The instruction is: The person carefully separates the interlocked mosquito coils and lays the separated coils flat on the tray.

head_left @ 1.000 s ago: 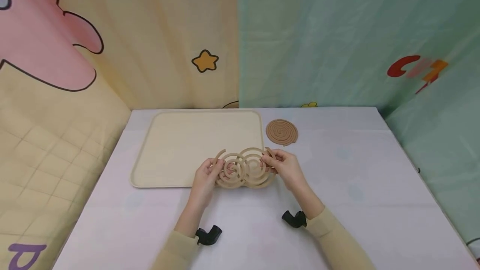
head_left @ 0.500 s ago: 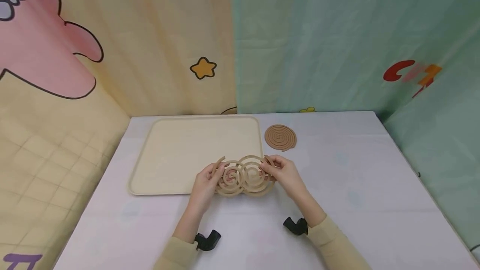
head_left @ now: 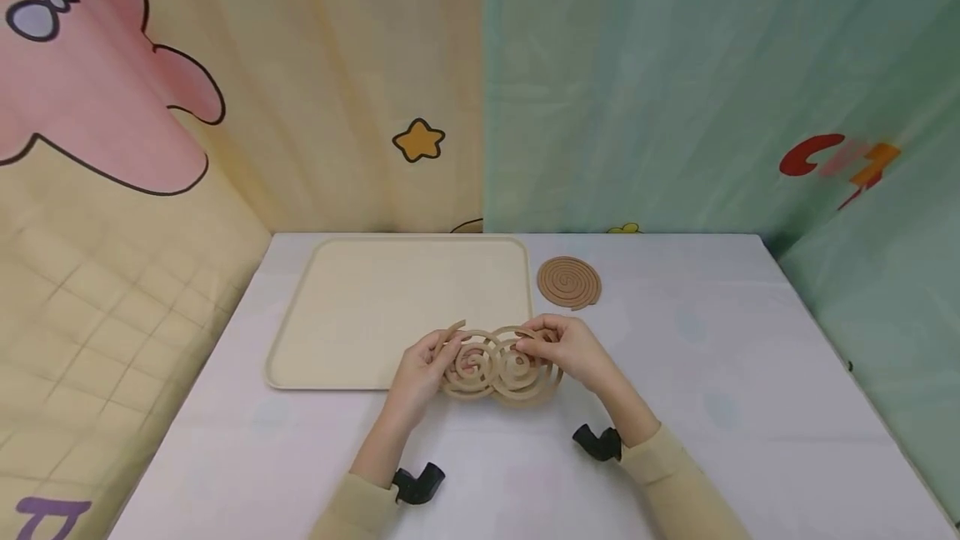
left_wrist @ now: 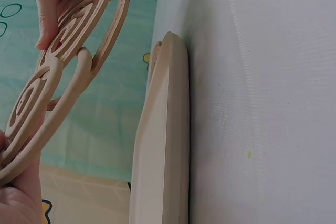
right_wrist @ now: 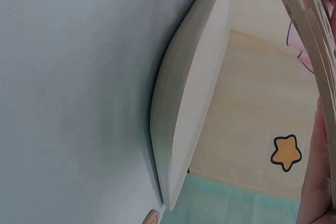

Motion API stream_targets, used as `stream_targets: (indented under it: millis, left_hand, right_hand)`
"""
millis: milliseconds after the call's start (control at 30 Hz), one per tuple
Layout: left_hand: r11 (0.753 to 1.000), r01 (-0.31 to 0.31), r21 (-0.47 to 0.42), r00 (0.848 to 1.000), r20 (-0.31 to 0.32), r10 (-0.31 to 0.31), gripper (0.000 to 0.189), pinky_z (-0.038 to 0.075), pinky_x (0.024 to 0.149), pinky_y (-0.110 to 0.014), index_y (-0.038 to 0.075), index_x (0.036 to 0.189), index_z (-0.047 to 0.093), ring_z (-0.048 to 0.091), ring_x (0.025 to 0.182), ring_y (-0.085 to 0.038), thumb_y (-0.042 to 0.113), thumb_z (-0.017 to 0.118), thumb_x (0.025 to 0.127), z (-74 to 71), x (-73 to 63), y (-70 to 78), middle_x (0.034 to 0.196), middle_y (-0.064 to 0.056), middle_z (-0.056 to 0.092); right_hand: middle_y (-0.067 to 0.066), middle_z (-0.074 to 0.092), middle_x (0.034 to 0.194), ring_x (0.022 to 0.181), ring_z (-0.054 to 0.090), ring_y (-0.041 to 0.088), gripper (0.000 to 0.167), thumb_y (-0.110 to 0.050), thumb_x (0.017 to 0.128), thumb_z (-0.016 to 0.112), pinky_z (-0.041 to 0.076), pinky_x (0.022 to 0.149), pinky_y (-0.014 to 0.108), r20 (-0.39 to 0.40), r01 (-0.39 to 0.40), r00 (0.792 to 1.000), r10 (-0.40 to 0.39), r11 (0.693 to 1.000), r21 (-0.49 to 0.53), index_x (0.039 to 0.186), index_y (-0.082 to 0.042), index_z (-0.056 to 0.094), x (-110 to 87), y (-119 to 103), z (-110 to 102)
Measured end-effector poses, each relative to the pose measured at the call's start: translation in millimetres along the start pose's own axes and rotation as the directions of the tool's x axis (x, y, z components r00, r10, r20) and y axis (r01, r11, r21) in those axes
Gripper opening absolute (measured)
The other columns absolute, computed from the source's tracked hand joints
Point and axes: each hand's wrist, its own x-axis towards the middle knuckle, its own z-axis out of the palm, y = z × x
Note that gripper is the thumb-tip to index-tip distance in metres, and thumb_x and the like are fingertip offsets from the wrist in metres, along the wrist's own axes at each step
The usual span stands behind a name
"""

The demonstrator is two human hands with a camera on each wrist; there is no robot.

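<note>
Two light tan mosquito coils hang interlocked over the table, tilted up in the head view. My left hand (head_left: 420, 369) pinches the left coil (head_left: 467, 396) at its outer edge. Thumb and fingers of my right hand (head_left: 577, 354) grip the upper right side of the right coil (head_left: 523, 396). In the left wrist view the spirals overlap at the middle, and a loop (left_wrist: 76, 85) stands apart from the other rings. The right wrist view shows the coils almost edge-on (right_wrist: 315, 51). A browner mosquito coil (head_left: 568, 282) lies flat behind my right hand.
A cream rectangular tray (head_left: 337, 315) lies at the back left, its front right corner behind the hands. White cloth (head_left: 712, 357) covers the table. Printed curtains (head_left: 675, 90) stand at the back and sides. Black camera mounts (head_left: 420, 483) sit on both wrists.
The right hand has shifted its grip a little inward on the right coil, and its loops now spread and tilt more. The left hand keeps its hold. The head view has shifted slightly.
</note>
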Motion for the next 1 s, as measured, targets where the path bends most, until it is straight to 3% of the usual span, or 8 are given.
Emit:
stream_targets:
  millis: [200,333,467,567,667,733,867,1000]
  left_hand:
    - [0.999,0.005,-0.034,1.0,0.007,-0.004,0.026,0.044,0.064,-0.019,0.003,0.117,0.067,0.054,0.081,-0.009,0.019,0.057,0.1,1.8,-5.7,-6.1,0.105,-0.009,0.068]
    - [0.997,-0.022,-0.074,1.0,-0.014,0.021,0.029,0.049,0.072,-0.018,0.003,0.121,0.065,0.058,0.09,-0.007,0.023,0.054,0.102,4.3,-1.5,-5.8,0.112,-0.008,0.069]
    - [0.99,-0.022,-0.139,0.999,-0.052,0.015,0.032,0.05,0.066,-0.018,0.0,0.121,0.063,0.06,0.082,-0.008,0.025,0.054,0.102,2.8,-0.3,-5.3,0.1,-0.006,0.067]
    - [0.987,-0.01,-0.158,0.999,-0.034,0.005,0.034,0.051,0.069,-0.02,0.002,0.124,0.062,0.06,0.087,-0.012,0.027,0.053,0.103,-0.2,0.2,-4.5,0.105,-0.009,0.065]
    - [0.993,-0.007,-0.119,1.0,0.017,0.009,0.036,0.051,0.088,-0.026,0.002,0.126,0.061,0.058,0.113,-0.019,0.029,0.052,0.103,-4.0,0.9,-2.8,0.128,-0.014,0.061]
    - [0.997,-0.005,-0.076,0.999,0.044,0.008,0.036,0.05,0.096,-0.031,0.003,0.125,0.062,0.057,0.12,-0.023,0.029,0.053,0.102,-6.3,1.8,-1.4,0.131,-0.016,0.061]
    - [1.0,0.005,0.029,0.998,0.068,-0.007,0.029,0.052,0.088,-0.03,0.004,0.114,0.069,0.064,0.101,-0.02,0.027,0.059,0.099,-8.2,3.3,1.9,0.111,-0.013,0.07]
    - [0.993,-0.002,0.119,0.998,0.059,-0.005,0.022,0.05,0.08,-0.026,0.006,0.105,0.073,0.061,0.091,-0.011,0.024,0.063,0.097,-8.5,4.3,2.1,0.101,-0.006,0.072]
  right_hand:
    - [-0.001,0.068,0.072,0.064,0.06,0.013,0.025,-0.019,0.087,0.076,0.05,0.055,0.025,-0.055,-0.013,0.998,0.014,1.0,0.019,0.103,-0.001,0.072,-3.5,7.9,6.6]
    - [-0.002,0.071,0.075,0.064,0.06,0.009,0.024,-0.016,0.087,0.075,0.052,0.059,0.022,-0.093,-0.017,0.995,0.027,0.994,0.106,0.104,0.002,0.071,-0.6,5.1,5.9]
    - [-0.002,0.074,0.081,0.067,0.063,0.008,0.024,-0.013,0.09,0.071,0.055,0.063,0.022,-0.088,-0.014,0.996,0.033,0.979,0.205,0.106,0.005,0.069,1.9,3.2,7.6]
    - [-0.002,0.076,0.086,0.07,0.066,0.007,0.023,-0.011,0.091,0.069,0.056,0.064,0.023,-0.099,-0.012,0.994,0.038,0.969,0.247,0.107,0.006,0.067,2.2,3.3,8.5]
    - [-0.003,0.076,0.085,0.071,0.066,0.007,0.023,-0.011,0.09,0.07,0.056,0.064,0.022,-0.111,-0.001,0.993,0.027,0.974,0.227,0.106,0.006,0.067,1.9,3.8,7.9]
    - [-0.003,0.074,0.081,0.068,0.064,0.008,0.022,-0.012,0.089,0.072,0.054,0.062,0.022,-0.104,0.007,0.994,0.011,0.984,0.177,0.104,0.004,0.069,1.5,3.5,7.6]
    - [0.0,0.071,0.076,0.066,0.061,0.009,0.022,-0.017,0.086,0.076,0.051,0.058,0.022,-0.069,0.047,0.997,-0.042,0.996,0.075,0.1,0.0,0.071,0.1,2.4,8.1]
    - [0.002,0.072,0.078,0.066,0.061,0.01,0.024,-0.018,0.086,0.076,0.051,0.058,0.023,-0.036,0.063,0.997,-0.061,0.997,0.052,0.101,0.0,0.071,-0.6,2.1,8.9]
